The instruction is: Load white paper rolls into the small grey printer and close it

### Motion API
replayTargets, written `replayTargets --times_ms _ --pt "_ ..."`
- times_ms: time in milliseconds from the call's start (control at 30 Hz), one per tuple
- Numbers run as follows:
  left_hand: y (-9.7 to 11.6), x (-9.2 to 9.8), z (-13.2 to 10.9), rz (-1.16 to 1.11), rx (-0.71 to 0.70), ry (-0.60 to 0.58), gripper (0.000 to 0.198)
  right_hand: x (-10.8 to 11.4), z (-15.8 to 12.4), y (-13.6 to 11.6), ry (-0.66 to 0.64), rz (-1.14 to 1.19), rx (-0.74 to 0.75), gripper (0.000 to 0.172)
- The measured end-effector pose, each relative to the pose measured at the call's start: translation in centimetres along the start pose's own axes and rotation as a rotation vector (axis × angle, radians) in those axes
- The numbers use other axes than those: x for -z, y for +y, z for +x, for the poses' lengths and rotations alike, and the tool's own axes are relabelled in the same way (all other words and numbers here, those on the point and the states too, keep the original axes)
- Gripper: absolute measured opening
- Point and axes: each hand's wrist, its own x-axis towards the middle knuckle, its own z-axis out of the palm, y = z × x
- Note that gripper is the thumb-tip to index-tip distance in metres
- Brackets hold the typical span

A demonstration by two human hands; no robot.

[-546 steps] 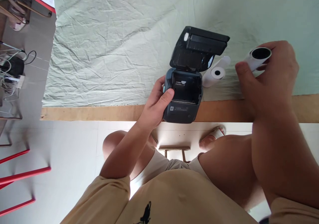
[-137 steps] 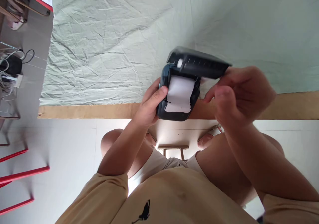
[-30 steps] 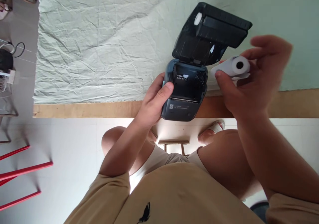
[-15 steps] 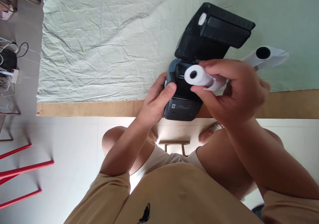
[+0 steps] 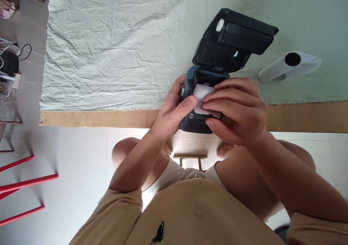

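A small dark portable printer (image 5: 197, 126) sits at the table's front edge, its black lid (image 5: 210, 47) swung back and up. My left hand (image 5: 172, 110) grips the printer's left side, with the thumb over the near rim of its bay. A white paper roll (image 5: 201, 92) lies inside the bay. My right hand (image 5: 240, 107) is on that roll, fingers curved over its top and thumb low near the printer's front right. The hand hides the roll's right end and part of the bay.
A second white roll (image 5: 272, 70) with a wide dark core and a loose paper tail lies to the right on the pale green cloth (image 5: 122, 49). The table's bare wooden edge (image 5: 103, 118) runs in front. Red legs (image 5: 29, 182) and cables (image 5: 9, 56) appear at the left.
My right hand has lowered the paper roll from above the printer into its bay and turned it. My left hand keeps its hold on the printer.
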Motion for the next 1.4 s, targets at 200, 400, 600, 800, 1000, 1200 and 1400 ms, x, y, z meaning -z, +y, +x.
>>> replayTargets --times_ms 200,400,600,800,1000,1200,1400 --pt "-0.6 0.7 0.1 -0.022 0.01 -0.072 0.088 -0.2 -0.2 0.5 0.167 0.01 0.005 0.009" --pt "-0.9 0.8 0.4 0.038 0.045 -0.028 0.106 0.0 -0.8 2.0 0.196 0.087 -0.319 0.024" --pt "-1.1 1.1 0.4 0.043 0.053 -0.036 0.111 -0.4 -1.6 3.7 0.19 0.322 -0.369 0.038" --pt "-1.3 1.1 0.7 0.013 0.045 -0.018 0.122 -0.4 -1.8 3.4 0.037 0.434 -0.366 0.05" --pt "-0.9 1.1 0.4 -0.014 0.089 -0.034 0.116 0.5 -1.4 2.2 -0.158 0.245 -0.361 0.047" --pt "0.1 0.2 0.0 0.001 0.069 0.034 0.071 0.7 -1.0 2.1 -0.219 0.25 -0.278 0.062" --pt "0.6 0.3 0.1 0.026 0.104 -0.007 0.071 1.1 -0.9 2.1 -0.265 0.315 -0.341 0.058"
